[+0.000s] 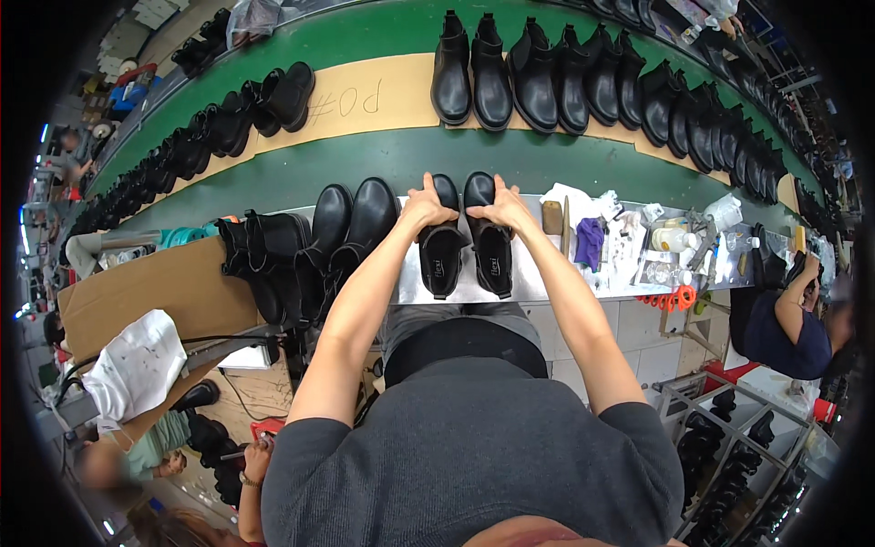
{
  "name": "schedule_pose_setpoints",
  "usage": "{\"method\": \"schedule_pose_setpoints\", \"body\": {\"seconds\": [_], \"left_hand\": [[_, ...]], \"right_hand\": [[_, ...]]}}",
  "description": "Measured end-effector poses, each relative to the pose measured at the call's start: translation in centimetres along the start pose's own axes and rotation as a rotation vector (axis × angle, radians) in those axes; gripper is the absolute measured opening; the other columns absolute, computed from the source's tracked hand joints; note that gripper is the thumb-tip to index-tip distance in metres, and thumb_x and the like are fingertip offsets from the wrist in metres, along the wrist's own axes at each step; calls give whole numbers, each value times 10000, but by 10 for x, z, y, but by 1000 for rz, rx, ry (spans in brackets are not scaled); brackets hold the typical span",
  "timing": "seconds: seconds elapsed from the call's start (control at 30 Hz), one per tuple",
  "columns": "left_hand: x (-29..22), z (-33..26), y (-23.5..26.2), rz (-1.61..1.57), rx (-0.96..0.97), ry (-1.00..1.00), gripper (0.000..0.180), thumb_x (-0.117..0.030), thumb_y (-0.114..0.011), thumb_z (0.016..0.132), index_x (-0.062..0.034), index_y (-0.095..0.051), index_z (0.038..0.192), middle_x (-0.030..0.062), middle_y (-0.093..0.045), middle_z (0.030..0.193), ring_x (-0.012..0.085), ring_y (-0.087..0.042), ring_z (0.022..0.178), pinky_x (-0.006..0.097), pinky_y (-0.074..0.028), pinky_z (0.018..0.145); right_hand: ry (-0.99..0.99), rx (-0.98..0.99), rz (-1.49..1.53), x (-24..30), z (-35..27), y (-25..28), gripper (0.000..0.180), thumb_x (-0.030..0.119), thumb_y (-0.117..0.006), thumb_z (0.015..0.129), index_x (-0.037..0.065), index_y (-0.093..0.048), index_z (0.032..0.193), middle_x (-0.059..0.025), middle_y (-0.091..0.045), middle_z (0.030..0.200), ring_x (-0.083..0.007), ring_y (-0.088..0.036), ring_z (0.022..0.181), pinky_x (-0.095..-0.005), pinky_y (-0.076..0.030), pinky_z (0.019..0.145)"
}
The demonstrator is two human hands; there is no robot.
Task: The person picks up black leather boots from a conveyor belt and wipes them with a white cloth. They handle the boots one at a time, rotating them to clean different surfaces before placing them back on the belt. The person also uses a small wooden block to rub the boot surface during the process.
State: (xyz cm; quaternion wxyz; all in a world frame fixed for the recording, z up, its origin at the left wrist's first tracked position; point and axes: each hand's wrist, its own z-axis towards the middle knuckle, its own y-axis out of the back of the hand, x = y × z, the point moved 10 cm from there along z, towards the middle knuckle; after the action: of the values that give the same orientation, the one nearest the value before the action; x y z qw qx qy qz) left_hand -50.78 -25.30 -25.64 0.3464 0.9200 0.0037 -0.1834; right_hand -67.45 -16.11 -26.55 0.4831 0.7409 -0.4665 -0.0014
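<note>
A pair of black ankle boots stands side by side on the metal ledge [533, 273], toes pointing away from me. My left hand [428, 205] grips the front of the left boot [446, 190], thumb across its instep and forefinger stretched along the outer side of the toe. In the same way my right hand [499, 206] grips the right boot [478, 188], its thumb on the instep. The fingers beneath and outside the boots are partly hidden. Both shaft openings face me. Two more black boots [374, 210] lean toe-up just left of my left forearm.
Rows of black boots [536, 82] line a cardboard strip [392, 77] on the green bench [365, 155]. Right of my hands lie a brush [552, 218], a purple cloth [589, 242], stained rags and bottles [673, 239]. Orange-handled scissors [674, 299] hang there. Co-workers [784, 328] are at both sides.
</note>
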Motion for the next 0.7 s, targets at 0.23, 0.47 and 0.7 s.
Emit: {"method": "schedule_pose_setpoints", "body": {"seconds": [0.23,0.47,0.7], "left_hand": [[-21,-103,36,-1217,356,-564,870,-125,-784,719,-22,-307,1439,163,-518,1328,276,-549,1177,371,-450,996],[-70,-178,45,-1716,394,-700,881,-231,-825,675,24,-365,1382,178,-438,1401,250,-514,1216,373,-439,1008],[-37,-155,57,-1347,514,-808,874,-175,-786,752,-3,-280,1444,155,-512,1324,217,-543,1166,347,-438,996]], "right_hand": [[265,459,1483,6,-103,46,488,185,-661,878,39,-498,1314,-100,-629,1115,-173,-640,953,-291,-538,784],[461,209,1910,48,-152,93,476,232,-617,904,27,-483,1313,-159,-610,1128,-267,-654,912,-330,-576,656],[348,419,1585,13,-135,88,486,227,-648,884,-5,-494,1281,-121,-657,978,-207,-674,762,-297,-566,640]]}}
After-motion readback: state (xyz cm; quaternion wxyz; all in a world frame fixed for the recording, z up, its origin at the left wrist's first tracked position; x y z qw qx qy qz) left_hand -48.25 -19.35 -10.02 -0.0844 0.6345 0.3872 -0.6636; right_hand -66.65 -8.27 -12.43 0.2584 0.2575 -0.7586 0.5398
